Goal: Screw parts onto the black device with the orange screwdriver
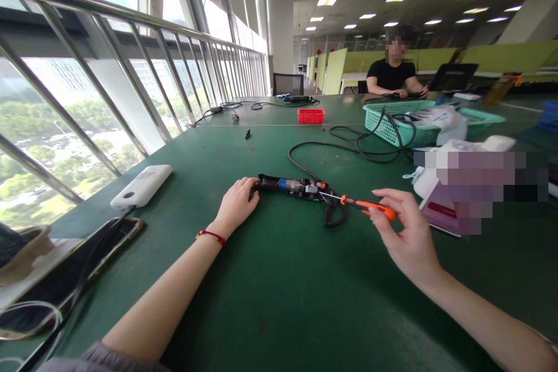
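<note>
- A black tool (293, 187) is laid on the green table (279, 279) between the hands, its long axis running left to right, left end slightly farther.
- That end is touched by the left hand (238, 203), the nearer one; whether it is gripped cannot be told.
- A screwdriver (364, 205) is pinched in the right hand (406, 235), its tip pointed left, at the tool's right part.
</note>
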A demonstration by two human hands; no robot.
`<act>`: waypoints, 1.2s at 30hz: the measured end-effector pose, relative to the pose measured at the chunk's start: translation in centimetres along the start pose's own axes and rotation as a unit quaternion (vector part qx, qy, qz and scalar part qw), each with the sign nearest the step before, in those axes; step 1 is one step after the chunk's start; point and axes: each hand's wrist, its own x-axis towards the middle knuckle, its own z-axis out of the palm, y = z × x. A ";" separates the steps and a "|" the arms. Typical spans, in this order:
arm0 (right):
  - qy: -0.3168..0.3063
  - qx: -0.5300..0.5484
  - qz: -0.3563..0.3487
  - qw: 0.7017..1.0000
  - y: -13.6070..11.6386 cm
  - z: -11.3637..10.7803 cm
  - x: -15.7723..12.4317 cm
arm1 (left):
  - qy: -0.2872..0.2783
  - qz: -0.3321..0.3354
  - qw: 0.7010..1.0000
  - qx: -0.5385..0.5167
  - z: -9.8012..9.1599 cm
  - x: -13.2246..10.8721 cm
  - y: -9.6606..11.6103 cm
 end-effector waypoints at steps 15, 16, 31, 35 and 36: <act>0.067 -0.009 -0.017 0.998 0.6 0.1 0.2 | -0.005 0.002 1.000 0.002 0.0 0.0 0.0; 0.063 -0.010 -0.015 0.998 0.6 0.1 0.2 | -0.004 0.002 1.000 0.001 0.0 0.0 0.0; -0.001 -0.027 0.016 0.999 1.0 -0.2 0.1 | -0.001 0.008 1.000 0.003 0.1 0.0 -0.1; 0.035 -0.019 0.010 0.999 1.0 0.1 0.1 | 0.002 0.010 1.000 -0.002 0.1 -0.1 -0.1; 0.056 -0.014 -0.005 0.998 1.0 0.2 0.1 | 0.003 0.010 1.000 -0.003 0.1 -0.1 -0.1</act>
